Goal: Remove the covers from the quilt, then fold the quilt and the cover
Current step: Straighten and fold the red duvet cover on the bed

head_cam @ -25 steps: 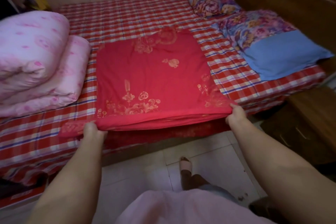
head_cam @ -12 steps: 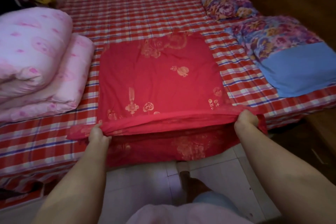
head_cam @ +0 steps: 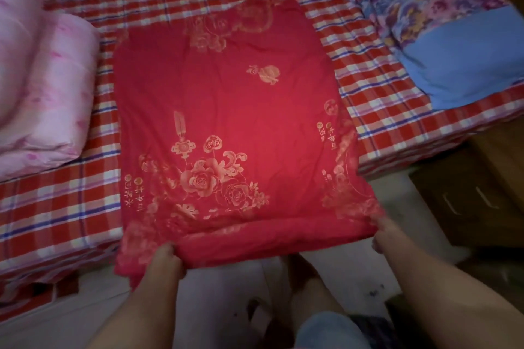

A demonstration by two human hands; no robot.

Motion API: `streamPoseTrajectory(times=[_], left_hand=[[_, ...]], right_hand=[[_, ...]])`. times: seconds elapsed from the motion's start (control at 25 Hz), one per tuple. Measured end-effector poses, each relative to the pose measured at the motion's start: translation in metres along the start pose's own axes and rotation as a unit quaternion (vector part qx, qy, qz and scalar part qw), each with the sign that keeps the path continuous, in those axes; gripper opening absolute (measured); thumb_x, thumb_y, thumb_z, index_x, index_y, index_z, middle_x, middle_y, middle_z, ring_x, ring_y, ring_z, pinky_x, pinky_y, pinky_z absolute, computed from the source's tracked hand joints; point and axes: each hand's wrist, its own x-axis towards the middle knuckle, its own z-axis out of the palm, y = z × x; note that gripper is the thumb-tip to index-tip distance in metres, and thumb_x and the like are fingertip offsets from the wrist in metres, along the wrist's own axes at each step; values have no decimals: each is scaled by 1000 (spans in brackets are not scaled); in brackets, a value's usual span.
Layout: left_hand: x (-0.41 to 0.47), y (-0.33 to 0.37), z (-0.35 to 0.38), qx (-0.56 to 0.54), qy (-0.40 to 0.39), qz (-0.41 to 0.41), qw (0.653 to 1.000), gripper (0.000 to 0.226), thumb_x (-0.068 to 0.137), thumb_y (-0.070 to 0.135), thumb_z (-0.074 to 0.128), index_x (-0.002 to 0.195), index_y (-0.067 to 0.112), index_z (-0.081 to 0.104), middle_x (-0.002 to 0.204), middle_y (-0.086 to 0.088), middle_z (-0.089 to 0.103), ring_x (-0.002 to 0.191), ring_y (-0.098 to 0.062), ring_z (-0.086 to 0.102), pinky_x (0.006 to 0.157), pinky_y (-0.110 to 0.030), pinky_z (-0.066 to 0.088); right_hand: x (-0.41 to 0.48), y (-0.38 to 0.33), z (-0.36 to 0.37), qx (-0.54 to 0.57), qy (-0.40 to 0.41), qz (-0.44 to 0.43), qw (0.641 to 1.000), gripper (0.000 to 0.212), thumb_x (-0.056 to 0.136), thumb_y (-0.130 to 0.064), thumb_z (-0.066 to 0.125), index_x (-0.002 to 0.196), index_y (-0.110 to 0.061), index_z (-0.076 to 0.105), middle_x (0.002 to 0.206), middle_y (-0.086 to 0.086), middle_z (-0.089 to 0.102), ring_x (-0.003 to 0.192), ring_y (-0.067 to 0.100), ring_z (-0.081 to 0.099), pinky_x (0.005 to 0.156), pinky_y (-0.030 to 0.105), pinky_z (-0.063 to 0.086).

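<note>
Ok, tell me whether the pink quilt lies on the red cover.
No: the pink quilt sits folded on the bed, left of the red cover.

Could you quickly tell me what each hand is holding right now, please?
Left hand: closed, gripping the red cover at its near edge.
Right hand: closed, gripping the same cover's near right corner.

The red cover (head_cam: pixel 226 110) is thin matt cloth printed gold; the pink quilt (head_cam: pixel 42 88) is soft and puffy; the bed (head_cam: pixel 56 207) wears woven checked cloth.

Single head-worn view, facing forward and down, close above red cover (head_cam: pixel 226 110) at bed (head_cam: pixel 56 207) edge
</note>
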Motion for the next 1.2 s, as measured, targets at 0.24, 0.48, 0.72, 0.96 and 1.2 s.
streamPoseTrajectory(times=[0.24,0.48,0.72,0.96,1.2], left_hand=[[12,-14,69,94,-85,58,990,30,88,12,51,118,9,56,82,-10,65,61,-24,59,53,-31,47],[18,-10,135,98,-103,111,984,54,92,31,57,139,12,40,140,-11,47,129,-32,44,107,-44,36],[28,-90,135,93,-201,26,975,42,74,52,67,77,12,58,63,-3,51,52,-14,50,40,-23,42],[6,-192,156,135,-311,-88,936,44,89,51,54,69,17,33,35,5,17,30,-10,19,41,-22,21],[-4,-140,210,146,-247,110,952,29,77,45,69,82,20,56,72,4,51,59,-9,45,44,-20,30]], right_hand=[[50,-50,31,-210,-16,-176,962,85,68,-14,82,139,-7,36,137,19,46,114,27,51,91,32,44],[100,-95,54,-250,-136,-236,929,59,68,-5,81,116,-3,46,104,6,60,93,17,58,90,31,45],[111,-17,8,-406,-237,-142,871,24,72,7,70,88,-10,67,86,4,68,83,18,62,82,29,47],[93,46,-23,-288,-217,-59,931,66,80,2,66,133,-27,40,101,9,59,94,22,58,86,32,43],[121,-45,24,-277,-111,-265,917,95,66,-20,84,144,-12,29,139,4,41,127,19,40,102,32,34]])
